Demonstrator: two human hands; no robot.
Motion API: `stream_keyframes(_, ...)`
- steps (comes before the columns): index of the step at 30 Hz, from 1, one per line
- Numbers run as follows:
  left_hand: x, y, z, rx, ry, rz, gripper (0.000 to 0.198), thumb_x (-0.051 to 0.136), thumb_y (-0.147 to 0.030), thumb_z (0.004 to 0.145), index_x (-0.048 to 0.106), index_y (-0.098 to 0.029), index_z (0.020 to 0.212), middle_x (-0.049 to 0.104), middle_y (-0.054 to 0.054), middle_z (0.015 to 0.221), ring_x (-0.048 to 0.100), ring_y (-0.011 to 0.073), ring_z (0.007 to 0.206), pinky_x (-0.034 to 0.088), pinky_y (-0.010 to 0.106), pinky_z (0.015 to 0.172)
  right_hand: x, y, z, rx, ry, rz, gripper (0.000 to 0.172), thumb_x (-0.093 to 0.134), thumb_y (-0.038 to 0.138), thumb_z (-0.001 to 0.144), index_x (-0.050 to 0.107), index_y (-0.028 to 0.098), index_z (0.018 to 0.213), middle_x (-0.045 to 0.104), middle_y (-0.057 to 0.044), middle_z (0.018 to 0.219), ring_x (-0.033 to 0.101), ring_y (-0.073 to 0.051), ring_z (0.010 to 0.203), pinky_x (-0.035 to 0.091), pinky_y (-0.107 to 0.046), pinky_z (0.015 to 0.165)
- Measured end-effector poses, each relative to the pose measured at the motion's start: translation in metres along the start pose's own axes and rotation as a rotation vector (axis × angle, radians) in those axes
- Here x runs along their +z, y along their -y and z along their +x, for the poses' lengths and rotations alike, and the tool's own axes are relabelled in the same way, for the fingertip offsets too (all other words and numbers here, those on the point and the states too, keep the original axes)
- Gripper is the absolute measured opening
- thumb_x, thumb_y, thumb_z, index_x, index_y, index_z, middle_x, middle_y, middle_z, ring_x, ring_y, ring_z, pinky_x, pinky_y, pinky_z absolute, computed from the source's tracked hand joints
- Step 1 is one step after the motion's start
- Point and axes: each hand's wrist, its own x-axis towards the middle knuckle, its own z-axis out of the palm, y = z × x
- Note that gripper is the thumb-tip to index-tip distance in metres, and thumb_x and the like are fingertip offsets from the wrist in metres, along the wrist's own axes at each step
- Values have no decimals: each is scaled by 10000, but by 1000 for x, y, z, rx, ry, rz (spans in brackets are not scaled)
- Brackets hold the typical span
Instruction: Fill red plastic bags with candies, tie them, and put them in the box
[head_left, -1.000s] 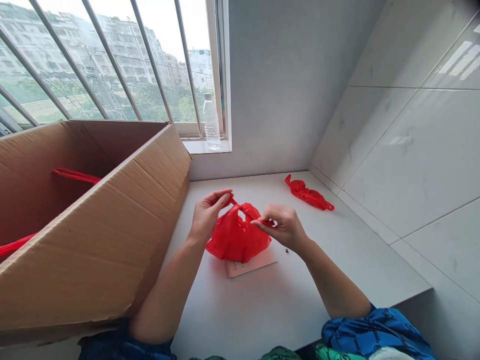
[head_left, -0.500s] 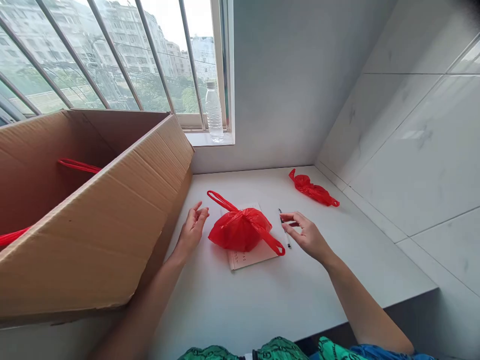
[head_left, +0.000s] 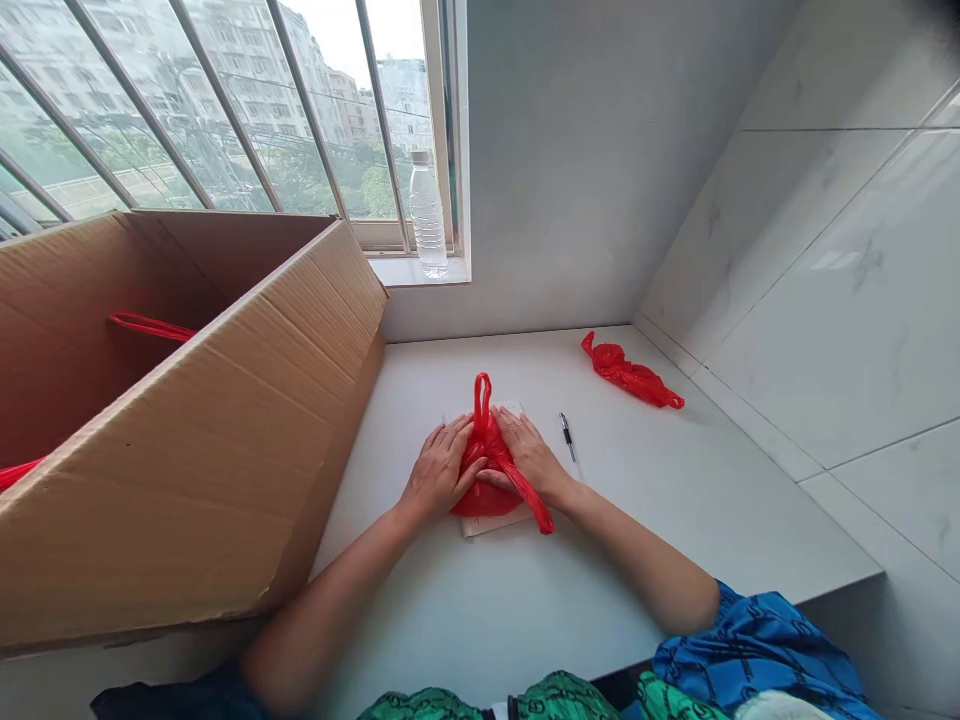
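A red plastic bag (head_left: 480, 500), knotted into a bundle, lies on a small sheet of paper (head_left: 480, 526) on the white counter (head_left: 637, 510). My left hand (head_left: 441, 470) and my right hand (head_left: 527, 455) both press flat on top of it, fingers nearly meeting. One bag handle (head_left: 482, 402) stands up between them, and another (head_left: 534, 503) runs down past my right wrist. A black-and-silver pen (head_left: 568, 437) lies to the right, apart from my right hand.
A second crumpled red bag (head_left: 628, 378) lies at the back right of the counter. A large cardboard box (head_left: 187, 440) at the left holds red plastic. A water bottle (head_left: 427, 215) stands on the barred window's sill (head_left: 420, 270). Tiled wall (head_left: 825, 300) bounds the right.
Both hands have moved in from either side and now lie on the bag. One handle now stands upright, and the other points down to the right. The view has shifted slightly.
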Motion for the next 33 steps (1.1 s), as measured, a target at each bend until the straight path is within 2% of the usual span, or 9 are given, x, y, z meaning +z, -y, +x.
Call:
stream_keyframes(4, 13, 7, -11, -11, 16, 50, 586, 383, -439, 1008, 346, -144, 1513, 397, 151, 1550, 333, 277, 1464, 259, 492, 1213, 7, 0, -7, 0, -4, -66, 899, 506, 617, 922, 131, 153, 1595, 354, -170, 1578, 258, -302, 1496, 246, -545, 1210)
stream_keyframes(15, 20, 7, -9, -68, 95, 69, 593, 349, -450, 1013, 401, -97, 1488, 405, 160, 1545, 303, 277, 1479, 238, 483, 1228, 15, -6, -8, 21, 60, -102, 793, 445, 600, 959, 266, 115, 1561, 329, -137, 1596, 228, -288, 1507, 218, -521, 1228)
stream_keyframes(26, 23, 7, -9, -92, 132, 79, 615, 314, -469, 1021, 396, -81, 1490, 384, 150, 1558, 285, 265, 1487, 233, 468, 1233, 19, -8, -9, 19, 82, -122, 783, 414, 595, 972, 242, 120, 1570, 298, -122, 1610, 218, -270, 1512, 212, -488, 1238)
stream_keyframes(33, 25, 8, -10, -88, 112, 45, 599, 336, -454, 1015, 394, -103, 1497, 389, 153, 1555, 286, 270, 1487, 244, 477, 1230, 19, -8, -9, 19, 100, -138, 771, 413, 587, 976, 240, 130, 1573, 302, -120, 1609, 221, -269, 1511, 224, -483, 1236)
